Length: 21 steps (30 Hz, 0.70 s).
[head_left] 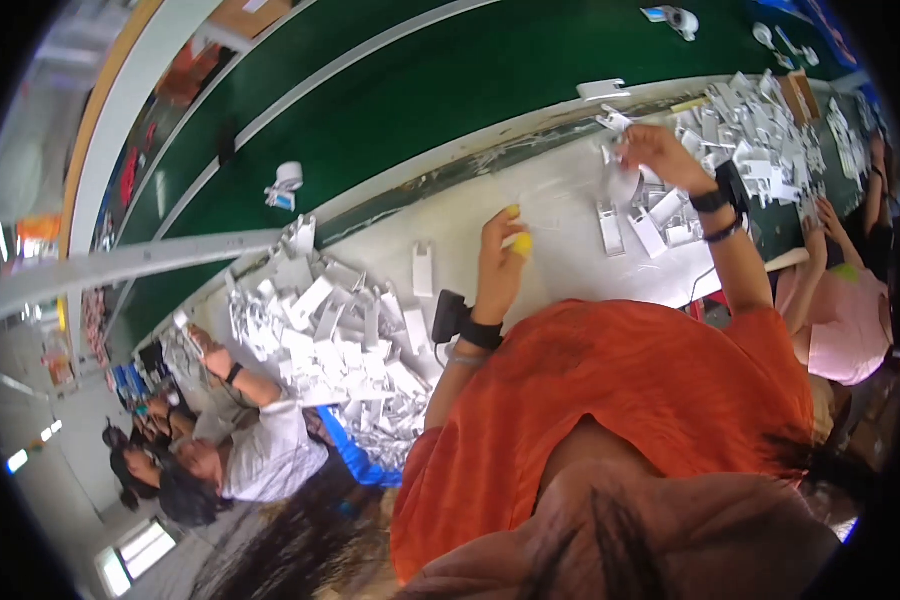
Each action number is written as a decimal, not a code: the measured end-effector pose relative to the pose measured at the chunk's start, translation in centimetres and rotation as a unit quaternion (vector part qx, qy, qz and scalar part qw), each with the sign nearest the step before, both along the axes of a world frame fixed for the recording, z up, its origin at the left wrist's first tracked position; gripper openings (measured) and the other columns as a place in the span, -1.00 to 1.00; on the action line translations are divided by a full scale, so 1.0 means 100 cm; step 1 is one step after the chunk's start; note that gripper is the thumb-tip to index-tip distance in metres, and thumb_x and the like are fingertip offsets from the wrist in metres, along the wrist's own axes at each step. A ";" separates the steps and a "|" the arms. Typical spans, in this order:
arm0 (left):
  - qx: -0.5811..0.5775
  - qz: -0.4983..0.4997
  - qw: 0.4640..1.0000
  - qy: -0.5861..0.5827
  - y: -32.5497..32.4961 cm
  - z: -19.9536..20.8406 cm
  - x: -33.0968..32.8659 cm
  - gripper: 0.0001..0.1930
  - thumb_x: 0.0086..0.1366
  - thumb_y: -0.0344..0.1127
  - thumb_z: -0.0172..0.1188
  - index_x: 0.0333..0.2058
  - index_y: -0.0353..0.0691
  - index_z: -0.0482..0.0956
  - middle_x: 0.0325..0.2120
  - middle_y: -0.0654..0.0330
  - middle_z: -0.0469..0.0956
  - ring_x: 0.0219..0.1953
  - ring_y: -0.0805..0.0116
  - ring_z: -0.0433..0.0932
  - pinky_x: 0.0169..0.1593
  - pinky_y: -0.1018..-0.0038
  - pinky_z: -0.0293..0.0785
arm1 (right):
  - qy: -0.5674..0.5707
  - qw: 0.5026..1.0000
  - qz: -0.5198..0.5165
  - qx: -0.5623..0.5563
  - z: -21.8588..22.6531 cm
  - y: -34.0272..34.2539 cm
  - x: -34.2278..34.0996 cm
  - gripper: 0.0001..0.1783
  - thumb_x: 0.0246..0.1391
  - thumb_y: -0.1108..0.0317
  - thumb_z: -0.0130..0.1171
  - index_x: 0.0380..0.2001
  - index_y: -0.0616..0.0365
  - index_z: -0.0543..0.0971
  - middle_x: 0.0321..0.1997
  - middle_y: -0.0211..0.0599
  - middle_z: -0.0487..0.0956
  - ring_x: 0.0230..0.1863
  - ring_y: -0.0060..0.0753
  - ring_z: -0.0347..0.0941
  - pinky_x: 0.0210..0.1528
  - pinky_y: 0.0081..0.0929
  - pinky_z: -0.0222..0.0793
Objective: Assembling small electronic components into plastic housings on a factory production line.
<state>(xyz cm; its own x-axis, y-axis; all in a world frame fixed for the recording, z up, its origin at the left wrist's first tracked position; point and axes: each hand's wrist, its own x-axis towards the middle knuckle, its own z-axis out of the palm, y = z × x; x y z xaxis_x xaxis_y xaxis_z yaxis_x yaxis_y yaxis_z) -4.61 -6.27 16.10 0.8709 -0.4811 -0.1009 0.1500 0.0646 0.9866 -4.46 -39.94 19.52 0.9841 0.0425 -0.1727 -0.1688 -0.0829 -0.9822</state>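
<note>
My left hand (498,262) is over the pale worktop (560,215), with yellow covers on two fingertips. Its thumb and finger are apart, and nothing shows between them. Farther to the right, my right hand (662,157) is raised near the worktop's far edge, its fingers curled. A white plastic part (613,119) is against its fingers; their grip is partly hidden and slightly blurred. Below that hand lie several white rectangular parts, among them a slotted piece (610,228). One upright-looking white piece (423,270) lies left of my left hand.
A heap of white parts (340,335) covers the left of the worktop, another heap (755,135) the far right. A green conveyor (420,120) runs beyond the raised edge, carrying a white rounded device (288,180). Co-workers sit on both sides. A metal bar (130,275) crosses at left.
</note>
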 end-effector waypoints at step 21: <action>-0.004 -0.025 1.000 -0.019 0.071 0.075 -0.070 -0.53 0.20 -0.44 0.27 0.05 -0.22 0.28 -0.21 0.22 0.51 -0.20 0.58 0.45 -0.13 0.59 0.38 | -0.015 0.905 0.420 -0.069 0.086 0.170 -0.056 -0.75 0.23 0.44 0.00 -0.06 0.26 0.50 -0.46 -0.37 0.45 -0.48 -0.58 0.39 -0.42 -0.56 0.31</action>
<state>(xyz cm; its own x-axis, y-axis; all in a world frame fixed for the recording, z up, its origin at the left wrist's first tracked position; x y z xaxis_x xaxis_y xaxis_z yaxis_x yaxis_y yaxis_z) -11.62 0.87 23.65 0.8489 -0.5246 -0.0644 0.1157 0.0656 0.9911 -10.02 -22.90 28.16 0.6183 0.7581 -0.2073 0.0370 -0.2915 -0.9559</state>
